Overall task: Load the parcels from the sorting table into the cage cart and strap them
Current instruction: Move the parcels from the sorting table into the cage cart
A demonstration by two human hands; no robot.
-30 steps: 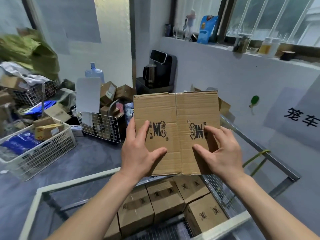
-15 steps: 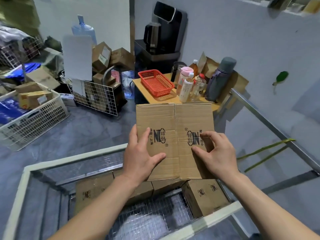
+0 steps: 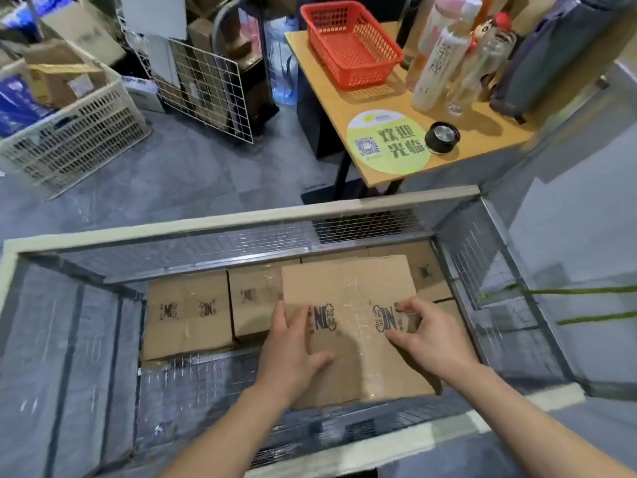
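Note:
I hold a brown cardboard parcel (image 3: 351, 305) with dark printed logos inside the cage cart (image 3: 241, 220), above the right part of its mesh floor. My left hand (image 3: 293, 353) grips its near left side, thumb on top. My right hand (image 3: 427, 334) grips its near right side with curled fingers. Several matching parcels (image 3: 188, 313) lie flat along the cart's far wall, partly hidden behind the held one. A green strap (image 3: 568, 291) runs off the cart's right side.
A wooden table (image 3: 458, 132) beyond the cart carries a red basket (image 3: 351, 43), bottles (image 3: 437, 53) and a black lid. A white crate (image 3: 72, 132) and a wire rack (image 3: 203, 84) with boxes stand on the grey floor at left. Bare mesh floor shows at the cart's near left.
The parcel has gone from chest height down into the cart, both hands still on it. The view has tilted down toward the cart's floor.

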